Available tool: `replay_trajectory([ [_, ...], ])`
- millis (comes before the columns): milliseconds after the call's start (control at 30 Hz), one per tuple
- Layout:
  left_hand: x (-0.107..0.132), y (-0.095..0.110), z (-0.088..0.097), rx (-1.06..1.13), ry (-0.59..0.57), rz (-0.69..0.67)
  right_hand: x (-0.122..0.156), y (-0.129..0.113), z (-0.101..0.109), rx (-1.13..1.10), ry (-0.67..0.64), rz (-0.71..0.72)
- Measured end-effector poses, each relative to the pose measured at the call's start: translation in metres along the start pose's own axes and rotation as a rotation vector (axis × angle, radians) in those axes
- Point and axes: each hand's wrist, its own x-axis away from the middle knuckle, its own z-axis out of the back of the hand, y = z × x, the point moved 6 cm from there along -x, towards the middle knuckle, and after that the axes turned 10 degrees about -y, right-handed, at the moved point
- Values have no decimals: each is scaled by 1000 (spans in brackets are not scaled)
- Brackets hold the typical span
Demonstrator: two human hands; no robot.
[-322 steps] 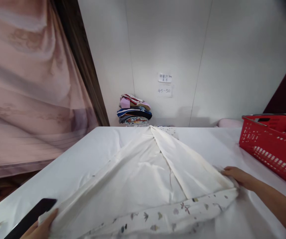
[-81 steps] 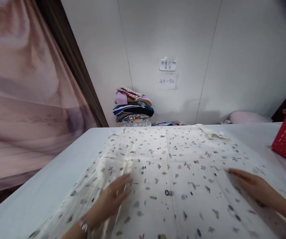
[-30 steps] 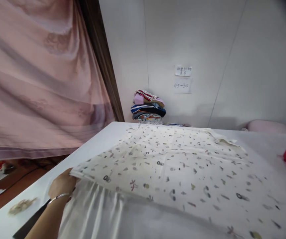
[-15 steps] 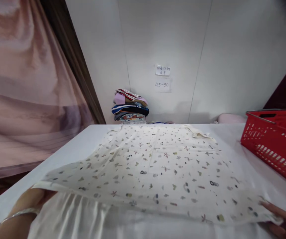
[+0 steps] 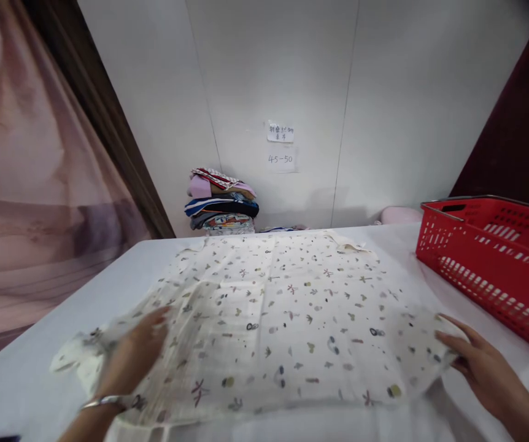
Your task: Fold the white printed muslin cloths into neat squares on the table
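Note:
A thin white cloth (image 5: 301, 325) with small scattered prints lies spread over the white table, its front edge reaching toward me. My right hand (image 5: 476, 356) pinches the cloth's near right corner, thumb and fingers closed on it. On the left side my left hand (image 5: 142, 344), wearing a silver bracelet (image 5: 110, 400) at the wrist, is against the cloth. Motion smears its fingers, so their grip is unclear. Around that wrist the cloth is rumpled, and a bunched part lies to its left.
A red perforated basket (image 5: 490, 264) stands on the right of the white table (image 5: 29, 374). Behind the table's far edge rises a stack of folded fabrics (image 5: 221, 202). Two paper notes (image 5: 281, 158) hang on the wall. A pink curtain (image 5: 38, 215) borders the left side.
My left hand has moved inward and up from the near left corner, and the cloth there has bunched. My right hand has shifted left and away from me, still pinching its corner. The view has turned right.

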Motion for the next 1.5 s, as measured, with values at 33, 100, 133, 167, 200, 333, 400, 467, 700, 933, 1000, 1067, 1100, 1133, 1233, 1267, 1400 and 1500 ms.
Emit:
replay_trajectory([
  [33,10,31,-27,84,-106,-104,3,-9,-16,9,-56,36],
  [100,40,99,-82,243,-334,-349,16,-34,-52,149,-162,202],
  [133,57,131,-109,319,-457,-431,24,-47,-72,231,-204,316],
  [167,74,159,-133,417,-564,-470,35,-59,-94,299,-282,436],
  [200,88,184,-156,539,-678,-482,46,-69,-116,338,-368,546],
  [333,113,236,-223,1080,-916,-174,72,-69,-177,417,-673,648],
  [400,112,238,-244,1222,-938,-21,71,-53,-188,374,-733,576],
  [467,111,232,-256,1321,-979,78,64,-36,-188,222,-745,487],
  [700,117,206,-256,1371,-991,169,40,4,-179,-61,-720,55],
  [933,125,204,-248,1172,-895,114,49,8,-182,-241,-805,-176],
  [1000,123,203,-244,1090,-833,94,50,8,-180,-320,-770,-188],
  [1067,123,202,-242,1046,-807,71,50,8,-181,-369,-747,-191],
  [1100,123,202,-241,1041,-808,60,50,8,-182,-379,-741,-187],
  [1133,123,202,-241,1044,-816,51,51,8,-182,-381,-738,-184],
  [1233,124,202,-241,1059,-844,41,52,7,-185,-378,-731,-165],
  [1267,124,202,-242,1055,-847,43,52,6,-186,-376,-730,-151],
  [1400,122,198,-242,863,-826,39,54,-1,-185,-253,-687,23],
  [1500,117,202,-230,507,-668,-148,57,-9,-181,-8,-628,266],
])
